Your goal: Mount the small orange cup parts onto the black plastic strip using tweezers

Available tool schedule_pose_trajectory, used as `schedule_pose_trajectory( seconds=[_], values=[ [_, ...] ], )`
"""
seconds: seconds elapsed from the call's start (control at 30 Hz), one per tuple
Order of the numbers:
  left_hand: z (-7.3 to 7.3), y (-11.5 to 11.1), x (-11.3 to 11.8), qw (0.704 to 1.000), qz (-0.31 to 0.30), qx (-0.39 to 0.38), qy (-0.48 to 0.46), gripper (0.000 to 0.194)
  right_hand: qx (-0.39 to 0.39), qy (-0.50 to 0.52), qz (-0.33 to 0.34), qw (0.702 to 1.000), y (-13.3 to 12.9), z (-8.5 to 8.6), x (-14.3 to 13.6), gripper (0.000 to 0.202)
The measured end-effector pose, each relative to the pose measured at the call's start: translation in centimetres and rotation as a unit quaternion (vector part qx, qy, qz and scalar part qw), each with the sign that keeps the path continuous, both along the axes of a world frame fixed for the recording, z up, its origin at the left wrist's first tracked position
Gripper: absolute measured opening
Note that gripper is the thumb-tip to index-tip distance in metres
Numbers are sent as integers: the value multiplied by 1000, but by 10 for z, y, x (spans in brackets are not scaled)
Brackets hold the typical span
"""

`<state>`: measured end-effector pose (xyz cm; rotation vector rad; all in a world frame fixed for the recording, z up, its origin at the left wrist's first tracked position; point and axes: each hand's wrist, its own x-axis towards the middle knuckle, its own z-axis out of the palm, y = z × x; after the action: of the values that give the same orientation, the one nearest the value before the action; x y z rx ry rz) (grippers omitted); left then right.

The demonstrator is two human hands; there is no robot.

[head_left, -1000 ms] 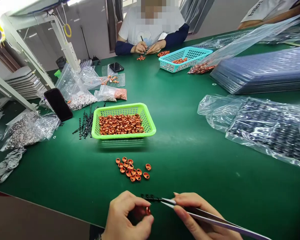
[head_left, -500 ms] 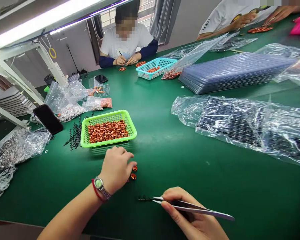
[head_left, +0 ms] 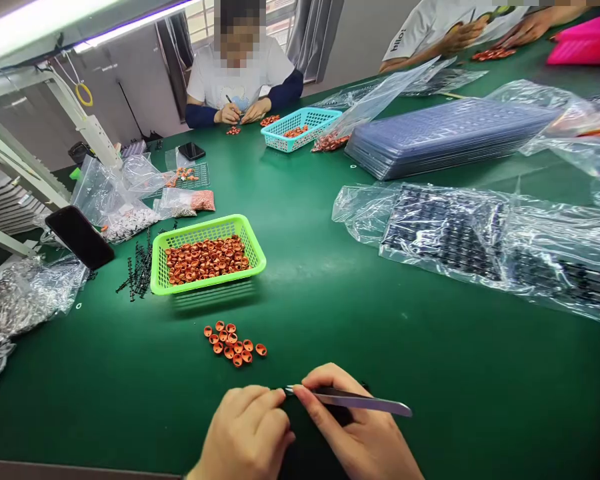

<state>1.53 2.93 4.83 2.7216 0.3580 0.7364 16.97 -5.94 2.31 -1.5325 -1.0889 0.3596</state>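
Note:
My right hand (head_left: 353, 417) grips a pair of metal tweezers (head_left: 363, 402), their tips pointing left. At those tips my left hand (head_left: 250, 427) is closed, thumb and fingers pinched together. A thin black pronged strip (head_left: 276, 389) shows only as a dark sliver by the left fingertips; the fingers hide the rest. Just beyond both hands, several small orange cups (head_left: 229, 345) with dark marks inside lie loose on the green table (head_left: 320, 300). Behind them stands a lime-green basket (head_left: 207, 289) filled with more of these cups.
Black strips (head_left: 139, 270) are heaped left of the basket, near a propped phone (head_left: 80, 237) and plastic bags of small parts (head_left: 35, 293). On the right lie a bagged batch of black parts (head_left: 445, 233) and stacked clear trays (head_left: 450, 137). A co-worker (head_left: 243, 80) sits opposite.
My left hand has come back from the loose orange cups to the tweezer tips and closed there, uncovering the cups. The tweezers' arms have drawn together. The view has shifted slightly.

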Motion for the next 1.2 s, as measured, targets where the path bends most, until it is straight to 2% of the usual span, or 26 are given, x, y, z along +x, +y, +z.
schedule_pose_trajectory(
  seconds=[0.13,0.27,0.37,0.47,0.63,0.77,0.83,0.93,1.0,1.1,1.2],
  values=[
    [-21,-10,-2,997,46,27,-50,31,-14,-6,4,1000,-1,-3,1,27],
    [-31,-9,-1,997,41,37,-55,31,-20,-11,7,1000,-1,-4,1,28],
    [-38,-12,-1,994,69,26,-79,33,-19,-8,7,1000,0,-4,1,28],
    [-39,-12,0,993,73,31,-83,34,-19,2,8,1000,0,-3,1,29],
    [-32,-9,2,995,50,49,-72,33,-19,39,17,999,-1,-6,2,27],
    [-37,-13,0,993,79,26,-79,34,-16,77,30,996,0,-7,2,26],
    [-40,-15,-4,994,70,10,-82,33,-15,88,16,996,1,-5,2,27],
    [-39,-18,-14,988,74,-76,-110,23,-26,113,-13,993,5,2,3,32],
    [-37,-20,-21,967,112,-187,-131,11,-27,140,-11,990,6,6,3,32],
    [-31,-23,-25,906,159,-375,-118,5,12,164,5,986,0,9,2,26],
    [-29,-27,-21,835,161,-515,-113,15,65,168,63,982,-12,6,-2,14]
  ],
)
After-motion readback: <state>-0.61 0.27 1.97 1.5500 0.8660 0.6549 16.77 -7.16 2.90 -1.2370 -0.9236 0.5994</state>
